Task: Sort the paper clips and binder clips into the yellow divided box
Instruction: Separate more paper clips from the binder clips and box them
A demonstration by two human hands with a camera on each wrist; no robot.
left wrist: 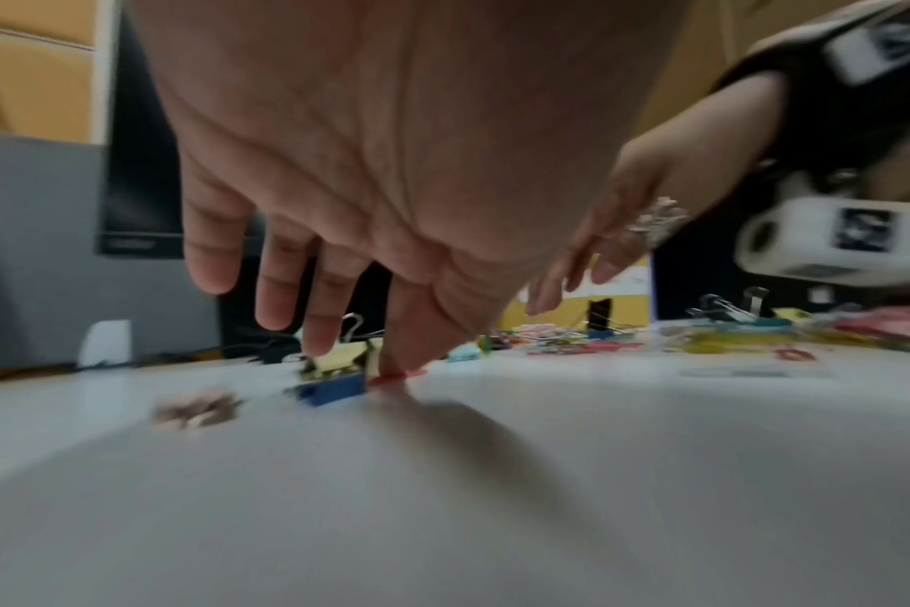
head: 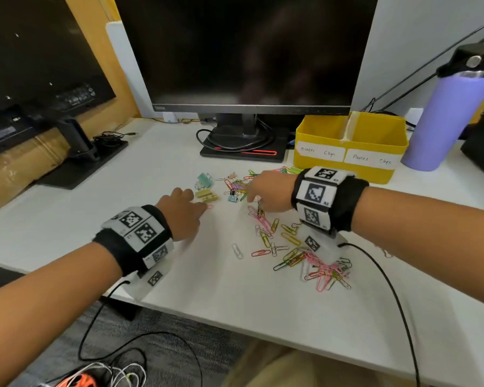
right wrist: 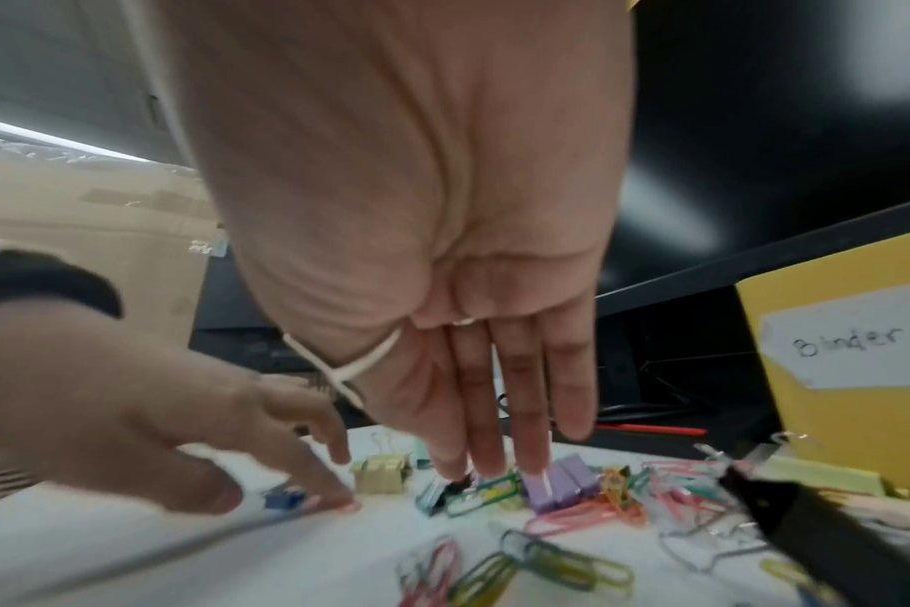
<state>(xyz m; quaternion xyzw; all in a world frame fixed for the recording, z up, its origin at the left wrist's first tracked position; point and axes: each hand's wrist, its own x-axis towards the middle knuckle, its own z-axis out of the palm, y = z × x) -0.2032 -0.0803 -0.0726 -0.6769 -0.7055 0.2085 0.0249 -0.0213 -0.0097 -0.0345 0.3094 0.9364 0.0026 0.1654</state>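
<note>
Both hands were down among the scattered clips, so the step in hand looked like picking up, with no clips visible in the yellow divided box (head: pixel 349 141), though its floor was hidden. The box stood at the back right of the counter (head: pixel 95 219), in front of the monitor (head: pixel 249 51) and beside a purple bottle (head: pixel 447 115); its left compartment was labelled for binder clips and its right for paper clips. The left hand (head: pixel 182 213) reached forward with its fingers extended and spread, one fingertip (left wrist: pixel 406 361) pressing on a pink paper clip (head: pixel 209 206) flat on the counter, right beside a yellow binder clip (head: pixel 206 196) and a small blue binder clip (left wrist: pixel 333 390); it gripped nothing. The right hand (head: pixel 268 191) hung over the densest part of the pile with straight fingers pointing down, the tips touching or nearly touching the clips beside a purple binder clip (right wrist: pixel 562 484); I could not tell whether anything was pinched. Loose paper clips (head: pixel 291 247) trailed toward the near right of the counter, under the right wrist. The next move would probably call for sliding or tipping the flat pink clip until an edge lifted enough to pinch, then carrying it across to the right compartment, while the binder clips, standing taller, should be easier to grasp for the left one.
</note>
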